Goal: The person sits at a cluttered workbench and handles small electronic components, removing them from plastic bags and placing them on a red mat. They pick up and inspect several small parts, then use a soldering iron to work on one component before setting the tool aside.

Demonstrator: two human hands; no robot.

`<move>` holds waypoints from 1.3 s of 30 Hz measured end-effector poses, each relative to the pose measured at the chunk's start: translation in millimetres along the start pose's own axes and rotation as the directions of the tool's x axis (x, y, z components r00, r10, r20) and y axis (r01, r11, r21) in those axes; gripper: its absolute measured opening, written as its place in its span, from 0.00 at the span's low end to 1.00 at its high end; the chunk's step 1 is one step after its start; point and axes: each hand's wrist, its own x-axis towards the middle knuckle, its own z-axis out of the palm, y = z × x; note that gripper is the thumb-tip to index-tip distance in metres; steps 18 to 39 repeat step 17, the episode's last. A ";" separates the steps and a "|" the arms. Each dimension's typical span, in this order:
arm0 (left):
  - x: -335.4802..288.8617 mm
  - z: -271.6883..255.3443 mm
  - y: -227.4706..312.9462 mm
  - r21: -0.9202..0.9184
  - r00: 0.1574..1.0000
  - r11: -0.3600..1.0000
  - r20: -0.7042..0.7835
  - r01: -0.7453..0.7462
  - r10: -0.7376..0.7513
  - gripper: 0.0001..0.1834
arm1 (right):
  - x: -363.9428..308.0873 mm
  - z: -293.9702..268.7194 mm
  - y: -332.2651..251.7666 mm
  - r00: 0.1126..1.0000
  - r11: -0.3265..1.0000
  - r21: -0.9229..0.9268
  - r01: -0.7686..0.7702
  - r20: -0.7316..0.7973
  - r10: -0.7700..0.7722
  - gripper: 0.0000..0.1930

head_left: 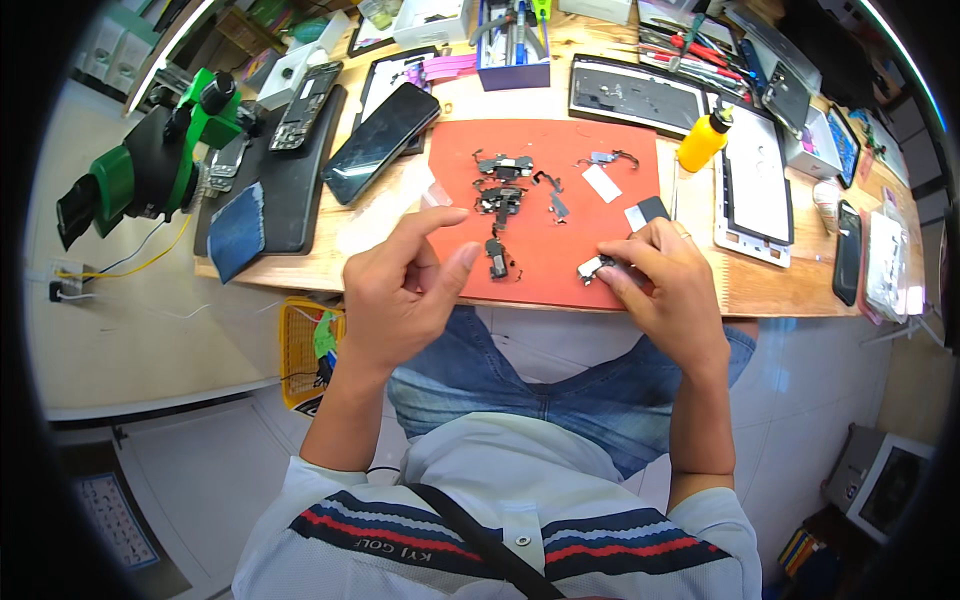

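Note:
My right hand [665, 285] pinches a small silver-and-black phone part [592, 268] over the lower right of an orange mat [560, 235]. Raised above the mat's left edge, my left hand [405, 285] has thumb and index finger apart, with nothing between them. Several small black-and-metal phone parts lie in a loose column between the hands, among them a speaker-like module [498, 202] and a smaller piece [497, 262]. Thin flex cables [615, 158] and a white slip [602, 183] rest farther back. A dark grey card [648, 212] sits just beyond my right hand.
A black phone [382, 142] lies left of the mat. A green-and-black microscope [150, 160] stands at the far left. To the right are a yellow bottle [704, 140] and a white-and-black panel [755, 190]. Behind stand a tool box [513, 72] and scattered tools [700, 62].

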 end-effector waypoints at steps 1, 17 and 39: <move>-0.1 2.1 0.8 0.030 0.999 1.000 0.036 0.009 -0.010 0.15 | 0.3 -1.7 1.8 1.000 1.000 0.015 -0.012 -0.001 0.012 0.12; 2.0 16.2 -16.4 0.188 0.929 0.980 0.369 -0.062 -0.012 0.22 | -12.7 16.4 25.1 0.951 0.914 0.406 -0.004 -0.280 0.128 0.07; 2.0 16.2 -16.4 0.188 0.929 0.980 0.369 -0.062 -0.012 0.22 | -12.7 16.4 25.1 0.951 0.914 0.406 -0.004 -0.280 0.128 0.07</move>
